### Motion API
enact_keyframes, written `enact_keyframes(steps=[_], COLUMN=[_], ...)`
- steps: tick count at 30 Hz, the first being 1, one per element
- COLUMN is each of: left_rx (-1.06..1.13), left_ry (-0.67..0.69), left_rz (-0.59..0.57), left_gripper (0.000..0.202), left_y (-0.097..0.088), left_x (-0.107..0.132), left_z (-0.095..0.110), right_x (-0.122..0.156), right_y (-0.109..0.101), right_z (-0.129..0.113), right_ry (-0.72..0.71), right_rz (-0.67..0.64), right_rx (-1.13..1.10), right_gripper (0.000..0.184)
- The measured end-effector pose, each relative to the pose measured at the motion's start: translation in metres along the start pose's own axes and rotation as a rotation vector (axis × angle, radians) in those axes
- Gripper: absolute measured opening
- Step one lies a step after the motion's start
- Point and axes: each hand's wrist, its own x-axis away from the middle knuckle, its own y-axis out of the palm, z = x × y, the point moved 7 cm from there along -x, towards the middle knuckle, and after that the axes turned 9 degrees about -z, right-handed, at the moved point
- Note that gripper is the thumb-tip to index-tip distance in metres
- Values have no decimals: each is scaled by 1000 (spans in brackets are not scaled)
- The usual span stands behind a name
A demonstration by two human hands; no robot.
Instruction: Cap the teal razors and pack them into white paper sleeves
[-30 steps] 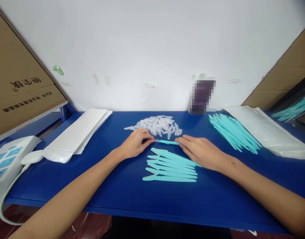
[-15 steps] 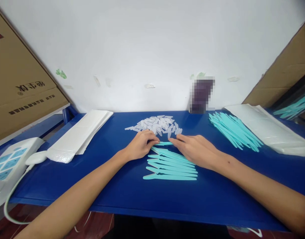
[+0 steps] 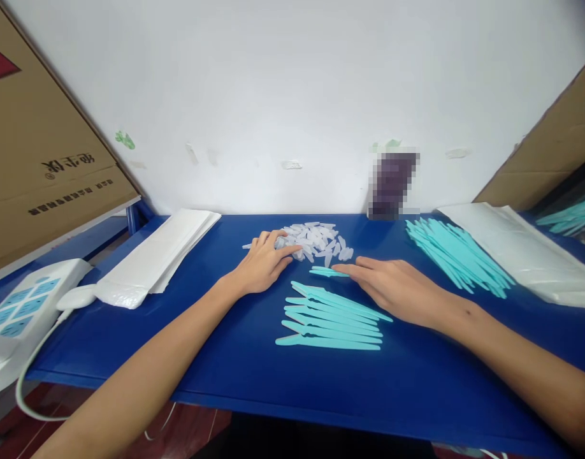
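Note:
My left hand point(image 3: 261, 262) rests at the near left side of a pile of translucent plastic blade caps point(image 3: 316, 237), its fingers apart and touching some of them. Just in front of the pile, my right hand point(image 3: 392, 284) is closed on a turquoise eyebrow razor point(image 3: 325, 272), which points left; its handle end is hidden by the fingers. Whether more than one razor is in that grip, I cannot tell. Nearer to me lies a row of several turquoise eyebrow razors point(image 3: 338, 325), blade ends to the left.
A heap of turquoise razors point(image 3: 457, 255) lies at the right by a clear plastic bag point(image 3: 526, 261). White packaging sleeves point(image 3: 156, 258) lie at the left, near a power strip point(image 3: 29, 306) with a cable. A blurred dark phone-like object point(image 3: 392, 185) leans on the wall. Cardboard point(image 3: 48, 121) stands left.
My left hand has left the razor and moved up-left onto the caps, its fingers spreading. The right hand still has the razor and has shifted slightly right.

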Motion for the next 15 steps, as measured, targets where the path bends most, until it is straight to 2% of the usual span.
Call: enact_keyframes(steps=[3,9,12,15], left_rx=[-36,-105,33,336], left_ry=[33,140,185,133], left_rz=[24,156,279,365], left_gripper=[38,26,20,10], left_y=[-3,-10,-16,-21], left_x=[-1,0,4,8], left_z=[5,14,20,17], right_x=[1,0,0,2], right_y=[-1,-3,-4,-3], right_z=[-1,0,1,2], right_ry=[-5,21,23,19], right_rz=[19,82,114,129], right_rx=[0,2,24,30], right_gripper=[51,48,48,48])
